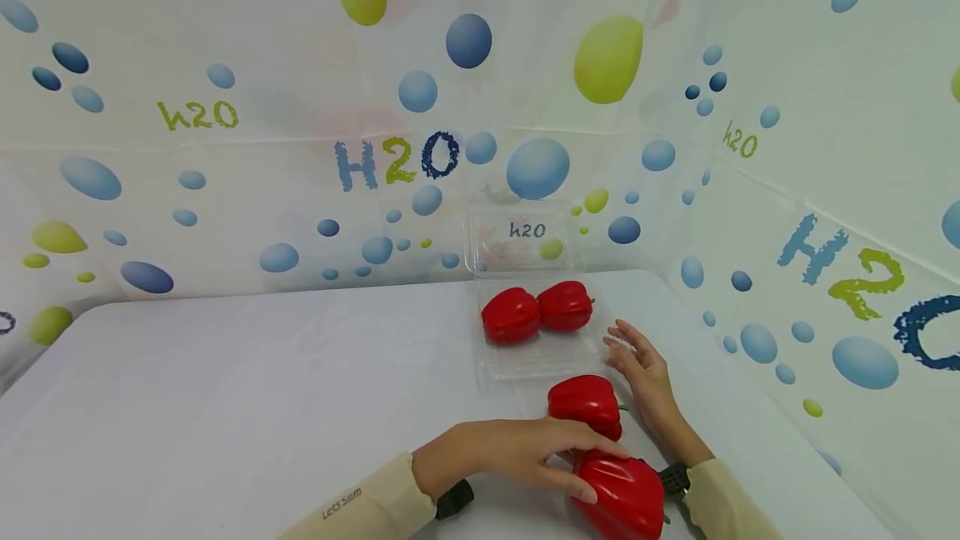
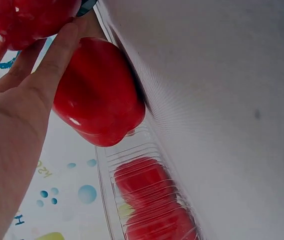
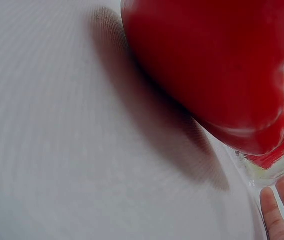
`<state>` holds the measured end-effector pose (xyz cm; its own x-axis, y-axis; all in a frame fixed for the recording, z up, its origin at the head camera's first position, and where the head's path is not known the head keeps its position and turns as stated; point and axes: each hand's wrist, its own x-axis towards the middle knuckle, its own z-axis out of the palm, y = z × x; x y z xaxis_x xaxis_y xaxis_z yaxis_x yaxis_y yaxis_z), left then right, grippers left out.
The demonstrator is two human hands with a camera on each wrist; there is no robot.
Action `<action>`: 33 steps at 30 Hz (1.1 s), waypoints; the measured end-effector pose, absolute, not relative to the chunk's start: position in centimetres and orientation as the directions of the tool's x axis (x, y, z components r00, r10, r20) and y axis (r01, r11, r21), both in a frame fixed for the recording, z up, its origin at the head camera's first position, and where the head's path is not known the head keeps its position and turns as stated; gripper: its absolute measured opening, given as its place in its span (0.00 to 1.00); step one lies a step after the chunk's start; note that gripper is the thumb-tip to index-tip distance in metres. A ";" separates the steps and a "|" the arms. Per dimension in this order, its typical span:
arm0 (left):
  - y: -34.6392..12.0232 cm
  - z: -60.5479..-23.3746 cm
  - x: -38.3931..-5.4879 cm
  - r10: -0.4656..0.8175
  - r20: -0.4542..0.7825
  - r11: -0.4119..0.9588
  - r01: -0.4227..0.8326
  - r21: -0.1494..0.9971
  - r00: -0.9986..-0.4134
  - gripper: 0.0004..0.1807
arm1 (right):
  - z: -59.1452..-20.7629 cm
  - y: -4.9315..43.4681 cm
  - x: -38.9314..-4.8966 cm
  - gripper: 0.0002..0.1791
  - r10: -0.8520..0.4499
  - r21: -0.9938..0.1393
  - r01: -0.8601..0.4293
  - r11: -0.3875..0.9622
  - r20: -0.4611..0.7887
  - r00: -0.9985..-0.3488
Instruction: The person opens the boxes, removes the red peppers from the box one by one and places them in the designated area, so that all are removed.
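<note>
My left hand (image 1: 525,450) holds a red bell pepper (image 1: 621,497) near the front of the table, thumb on one side and fingers over its top. In the left wrist view, that pepper (image 2: 32,20) is at the upper left, partly cut off. A second red bell pepper (image 1: 585,403) lies just beyond the hand. Farther back, a clear plastic clamshell box (image 1: 517,367) stands with its lid (image 1: 491,240) raised, and two red peppers (image 1: 512,316) sit side by side inside. My right hand (image 1: 641,369) is at the box's right edge, fingers loosely bent, holding nothing.
A white cloth covers the table (image 1: 262,390). Behind and to the right hang white curtains (image 1: 285,48) printed with blue and green drops and lettering. Dark straps (image 1: 675,480) circle the wrists at the sleeves.
</note>
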<state>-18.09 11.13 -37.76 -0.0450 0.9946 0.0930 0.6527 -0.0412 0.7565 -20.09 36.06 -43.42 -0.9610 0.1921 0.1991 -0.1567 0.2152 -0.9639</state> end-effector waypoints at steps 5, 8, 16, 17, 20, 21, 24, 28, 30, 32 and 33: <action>11.1 -38.1 -18.3 0.995 0.078 -0.024 0.632 0.774 -0.058 0.32 | -43.4 36.1 -20.1 0.32 0.185 -0.963 -0.170 0.210 0.210 -0.960; 11.1 -38.2 -18.4 0.995 0.073 -0.017 0.628 0.778 -0.063 0.32 | -43.5 36.1 -20.1 0.32 0.182 -0.963 -0.170 0.208 0.209 -0.961; 10.8 -38.1 -18.5 0.993 0.031 0.034 0.530 0.847 -0.113 0.33 | -43.4 36.0 -20.1 0.32 0.196 -0.965 -0.147 0.218 0.191 -0.962; 10.8 -38.1 -18.5 0.992 0.025 0.040 0.510 0.859 -0.121 0.34 | -43.4 36.0 -20.1 0.32 0.199 -0.964 -0.144 0.223 0.189 -0.962; 10.7 -38.1 -18.6 0.991 0.020 0.044 0.471 0.881 -0.129 0.34 | -43.3 36.0 -20.1 0.32 0.202 -0.965 -0.137 0.223 0.183 -0.962; 10.6 -38.1 -18.7 0.991 0.021 0.042 0.466 0.884 -0.129 0.34 | -43.3 36.0 -20.1 0.32 0.202 -0.966 -0.136 0.221 0.182 -0.962; 10.6 -38.1 -18.8 0.990 0.035 0.035 0.485 0.874 -0.135 0.32 | -43.3 36.0 -20.1 0.32 0.199 -0.967 -0.135 0.217 0.179 -0.963; 10.5 -38.2 -19.0 0.988 0.057 0.026 0.520 0.854 -0.143 0.30 | -43.3 36.0 -20.1 0.33 0.198 -0.966 -0.133 0.223 0.178 -0.964; 10.5 -38.3 -19.1 0.988 0.062 0.023 0.531 0.847 -0.142 0.30 | -43.3 36.0 -20.1 0.33 0.198 -0.966 -0.131 0.225 0.176 -0.964; 10.5 -38.2 -19.2 0.988 0.065 0.021 0.544 0.839 -0.139 0.30 | -43.3 36.0 -20.2 0.32 0.202 -0.966 -0.133 0.220 0.178 -0.963; 10.5 -38.2 -19.2 0.988 0.067 0.021 0.554 0.832 -0.138 0.30 | -43.3 36.0 -20.2 0.32 0.203 -0.967 -0.135 0.218 0.180 -0.963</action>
